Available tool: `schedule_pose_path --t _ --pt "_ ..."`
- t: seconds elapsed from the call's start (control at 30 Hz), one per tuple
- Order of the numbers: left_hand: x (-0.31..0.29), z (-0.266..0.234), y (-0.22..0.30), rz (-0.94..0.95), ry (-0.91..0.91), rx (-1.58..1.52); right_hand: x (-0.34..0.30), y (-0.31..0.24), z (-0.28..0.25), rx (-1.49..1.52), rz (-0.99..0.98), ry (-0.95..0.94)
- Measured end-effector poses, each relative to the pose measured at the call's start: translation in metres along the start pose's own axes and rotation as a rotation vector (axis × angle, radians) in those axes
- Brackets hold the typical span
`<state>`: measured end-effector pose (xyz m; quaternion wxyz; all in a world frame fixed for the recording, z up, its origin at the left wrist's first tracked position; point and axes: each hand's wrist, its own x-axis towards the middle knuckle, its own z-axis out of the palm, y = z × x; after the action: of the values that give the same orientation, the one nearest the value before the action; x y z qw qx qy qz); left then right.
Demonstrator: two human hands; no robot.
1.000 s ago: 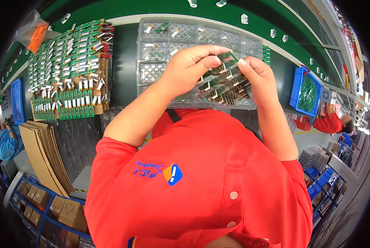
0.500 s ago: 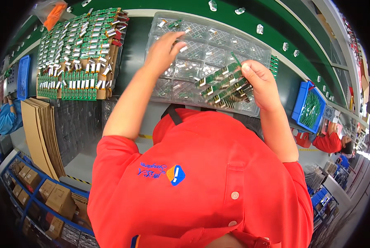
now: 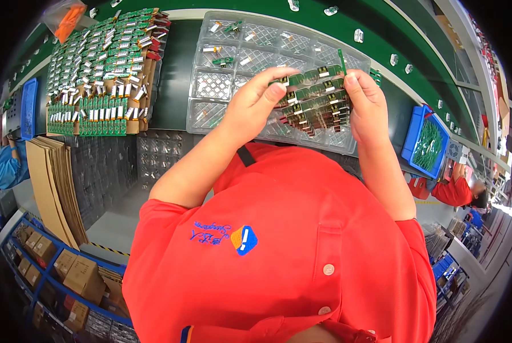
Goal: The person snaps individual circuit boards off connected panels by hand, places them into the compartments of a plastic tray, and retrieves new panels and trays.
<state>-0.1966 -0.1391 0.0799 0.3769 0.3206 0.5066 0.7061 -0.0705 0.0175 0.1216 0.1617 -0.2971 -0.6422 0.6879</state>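
Note:
My right hand (image 3: 365,103) grips the right end of a stack of green circuit board panels (image 3: 319,103), thumb on top. At the stack's left end, my left hand (image 3: 259,103) pinches the edge of a board between thumb and fingers. The panels carry rows of small boards with metal connectors and are held tilted above a clear plastic tray (image 3: 196,86). The tray is divided into square compartments. A small green board (image 3: 222,61) lies in one near its left side, and another small board (image 3: 233,26) lies in the far row.
Left of the tray, cardboard (image 3: 143,108) bears rows of green boards with white parts. A blue bin (image 3: 409,140) of green pieces stands right. Beyond runs a green conveyor (image 3: 227,7) with white pieces. Cardboard sheets (image 3: 53,188) stand at lower left. Other people work at both sides.
My left hand has moved right and nearer, from over the tray's far left compartments to the panels' left end. The panels have been raised slightly. A small board now shows where that hand was.

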Motion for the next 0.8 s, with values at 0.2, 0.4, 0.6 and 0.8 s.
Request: schedule_pose_path --t 0.2,0.4,0.6,0.8 --pt "-0.01 -0.02 -0.01 -0.158 -0.104 -0.25 -0.005 0.011 0.006 0.1 0.076 -0.083" --pt "-0.027 -0.051 -0.026 -0.192 0.041 -0.256 -0.006 0.015 0.008 0.067 0.077 -0.188" --pt "-0.038 -0.089 -0.068 0.147 0.058 1.301 -0.01 0.018 0.011 0.029 0.072 -0.085" --pt "-0.044 -0.032 -0.025 -0.022 -0.038 0.182 -0.018 0.02 0.022 0.032 0.017 -0.058"
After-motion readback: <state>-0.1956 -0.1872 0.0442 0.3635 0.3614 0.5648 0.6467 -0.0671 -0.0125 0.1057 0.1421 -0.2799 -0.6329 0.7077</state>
